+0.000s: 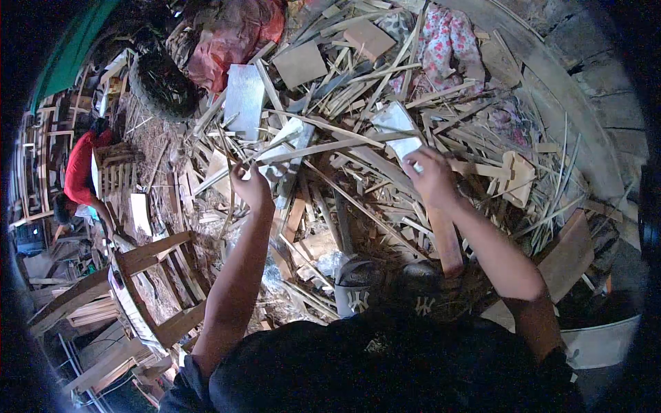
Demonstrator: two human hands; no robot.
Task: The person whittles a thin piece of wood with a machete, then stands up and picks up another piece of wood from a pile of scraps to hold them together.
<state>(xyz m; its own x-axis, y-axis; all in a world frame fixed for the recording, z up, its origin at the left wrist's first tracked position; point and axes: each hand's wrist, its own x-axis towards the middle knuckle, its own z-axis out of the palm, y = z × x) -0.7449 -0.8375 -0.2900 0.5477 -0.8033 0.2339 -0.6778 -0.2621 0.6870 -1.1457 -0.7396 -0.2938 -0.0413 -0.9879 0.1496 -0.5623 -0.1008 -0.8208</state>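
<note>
My left hand [252, 187] is raised over a heap of wood scraps, fingers curled in a pinch. Its fingertips are right at the near end of a flat wooden strip [323, 147], which slants across the heap toward the right. My right hand [435, 180] is bent with fingertips drawn toward the thumb, beside a whitish sheet-like piece [394, 122]. What either hand pinches, I cannot tell. Below my right wrist lies a broader brown board [445, 237].
A wooden frame [155, 255] stands at left; beyond it a person in red [81, 168] bends down. A tyre [162, 84], a red plastic sheet [234, 45] and a floral cloth [451, 45] lie at the back. My shoes [358, 292] are among the scraps. A pale tub [602, 342] stands right.
</note>
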